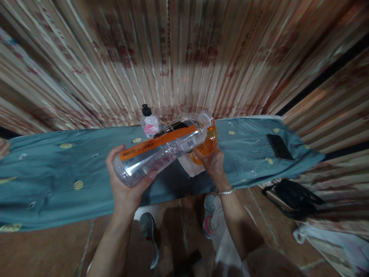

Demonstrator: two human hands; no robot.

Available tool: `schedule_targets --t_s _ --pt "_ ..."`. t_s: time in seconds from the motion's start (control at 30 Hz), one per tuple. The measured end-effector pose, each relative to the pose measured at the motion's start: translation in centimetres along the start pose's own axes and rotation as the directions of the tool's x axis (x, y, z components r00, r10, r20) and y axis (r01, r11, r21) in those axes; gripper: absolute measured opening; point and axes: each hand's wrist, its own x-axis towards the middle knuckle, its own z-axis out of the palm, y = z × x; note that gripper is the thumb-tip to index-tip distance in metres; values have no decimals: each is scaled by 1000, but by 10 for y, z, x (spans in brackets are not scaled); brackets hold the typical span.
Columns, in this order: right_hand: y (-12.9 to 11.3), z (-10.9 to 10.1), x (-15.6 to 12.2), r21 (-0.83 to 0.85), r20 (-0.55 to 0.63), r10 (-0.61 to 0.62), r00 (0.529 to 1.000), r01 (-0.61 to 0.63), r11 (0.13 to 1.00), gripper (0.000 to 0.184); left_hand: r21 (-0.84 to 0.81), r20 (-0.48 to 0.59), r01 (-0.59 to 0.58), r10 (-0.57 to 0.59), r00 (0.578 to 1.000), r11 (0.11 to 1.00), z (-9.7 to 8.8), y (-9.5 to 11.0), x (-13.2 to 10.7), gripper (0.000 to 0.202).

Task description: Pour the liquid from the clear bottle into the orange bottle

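Low down, the left hand (pixel 125 195) grips a clear bottle (pixel 161 149), the right hand (pixel 213 161) an orange bottle (pixel 212 135).

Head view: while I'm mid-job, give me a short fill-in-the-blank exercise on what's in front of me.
1. The left hand holds the clear bottle, printed with a striped, scannable ____.
2. The right hand holds the other bottle, which looks ____ in colour.
3. Behind them, the pink-labelled bottle has a ____ cap.
4. The phone lies toward the picture's ____ edge.

Missing words: barcode; orange; black; right.
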Motion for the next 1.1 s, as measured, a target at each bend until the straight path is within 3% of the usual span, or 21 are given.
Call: schedule_targets --t_s 1.1 --pt "-2 -2 -1 3 12 43 999 -43 999 77 63 14 3 -4 1000 998 3 3 0 105"
